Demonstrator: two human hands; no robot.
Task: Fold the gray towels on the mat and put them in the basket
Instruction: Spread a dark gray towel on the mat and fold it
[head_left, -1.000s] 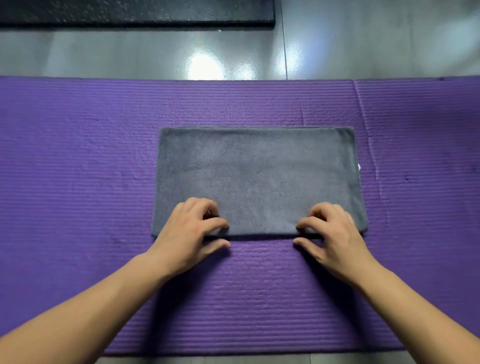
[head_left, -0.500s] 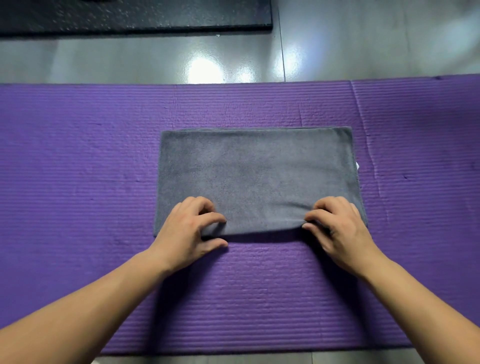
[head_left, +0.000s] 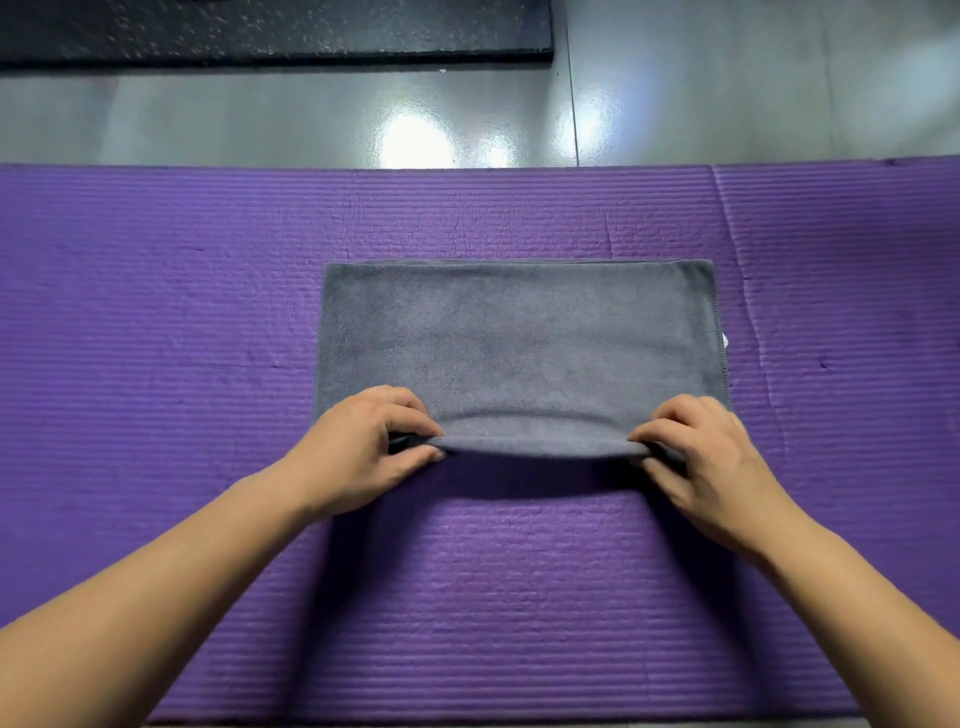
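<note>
A gray towel (head_left: 519, 343), folded into a wide rectangle, lies in the middle of the purple mat (head_left: 156, 322). My left hand (head_left: 358, 447) pinches the towel's near edge at its left end, thumb under and fingers on top. My right hand (head_left: 701, 457) pinches the same edge at its right end. The near edge is lifted a little off the mat and casts a dark shadow beneath it. The far edge still lies flat. No basket is in view.
Glossy gray floor (head_left: 260, 119) runs beyond the mat's far edge. A dark speckled mat (head_left: 260, 31) lies at the top left. A small white tag (head_left: 725, 340) sticks out at the towel's right edge. Bare purple mat surrounds the towel on all sides.
Both hands have closed on the towel's near edge and raised it off the mat. A second ago that edge lay flat under my fingertips.
</note>
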